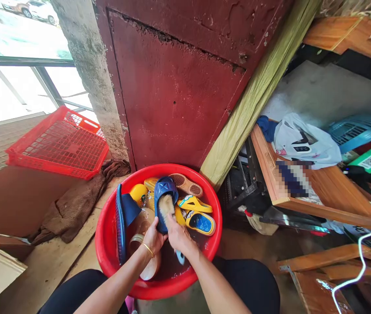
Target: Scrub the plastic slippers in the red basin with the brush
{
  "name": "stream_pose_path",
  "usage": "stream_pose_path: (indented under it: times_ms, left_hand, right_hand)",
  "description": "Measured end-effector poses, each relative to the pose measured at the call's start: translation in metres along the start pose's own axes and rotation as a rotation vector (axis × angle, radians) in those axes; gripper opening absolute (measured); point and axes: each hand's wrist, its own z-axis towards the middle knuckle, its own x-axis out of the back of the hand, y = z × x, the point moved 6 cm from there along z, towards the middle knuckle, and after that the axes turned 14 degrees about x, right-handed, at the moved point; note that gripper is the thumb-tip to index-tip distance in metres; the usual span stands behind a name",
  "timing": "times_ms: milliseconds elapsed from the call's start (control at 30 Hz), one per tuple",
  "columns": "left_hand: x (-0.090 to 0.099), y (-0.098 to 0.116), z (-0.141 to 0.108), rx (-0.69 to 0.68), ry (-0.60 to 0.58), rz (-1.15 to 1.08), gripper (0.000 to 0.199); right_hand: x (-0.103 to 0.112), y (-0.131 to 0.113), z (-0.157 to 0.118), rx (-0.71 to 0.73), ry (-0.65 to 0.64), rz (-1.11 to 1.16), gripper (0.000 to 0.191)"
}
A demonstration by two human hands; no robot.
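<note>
My left hand [153,240] grips the heel end of a dark blue slipper [165,187], tilted above a red basin [102,244]. My right hand [179,235] is closed around a scrub brush [166,206], whose tan bristles lie against the slipper's insole. The brush's pale blue handle end shows below that hand. A second blue slipper [129,211] leans on the basin's left wall. Yellow clogs [201,222], a brown-soled shoe [187,185] and beige footwear [151,268] sit in dark, sudsy water. My hands and the held slipper partly hide what lies beneath.
A maroon door [178,100] stands right behind the basin. Left are a red plastic crate [64,148], a brown cloth [74,209] and cardboard. On the right, a wooden drawer [329,205] holds a plastic bag [306,139], and a white cable [363,257] hangs down.
</note>
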Motion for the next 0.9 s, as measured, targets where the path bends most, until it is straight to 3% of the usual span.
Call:
stream_pose_path:
  times_ms: [133, 233, 300, 500, 600, 700, 900]
  left_hand:
    - [0.002, -0.005, 0.003, 0.042, -0.021, -0.055, 0.043]
    - [0.003, -0.007, 0.007, 0.06, -0.013, -0.067, 0.041]
    - [0.005, -0.004, 0.01, 0.015, 0.021, -0.071, 0.039]
    - [0.008, 0.0, 0.017, -0.039, 0.097, -0.03, 0.037]
    - [0.009, 0.0, 0.018, -0.037, 0.103, -0.004, 0.038]
    - [0.011, -0.002, 0.017, -0.033, 0.124, -0.007, 0.038]
    - [0.01, -0.006, 0.018, -0.007, 0.112, -0.05, 0.041]
  right_hand:
    - [-0.041, 0.001, -0.051, 0.003, -0.107, 0.014, 0.066]
    - [-0.048, 0.007, -0.07, -0.022, -0.14, -0.028, 0.068]
    - [-0.039, 0.012, -0.06, -0.053, -0.127, -0.077, 0.071]
    - [-0.009, 0.022, 0.012, -0.121, -0.072, -0.095, 0.073]
    - [-0.007, 0.025, 0.023, -0.128, -0.069, -0.082, 0.075]
    - [-0.013, 0.025, 0.003, -0.081, -0.085, -0.083, 0.072]
    - [-0.029, 0.022, -0.072, 0.001, -0.218, -0.138, 0.073]
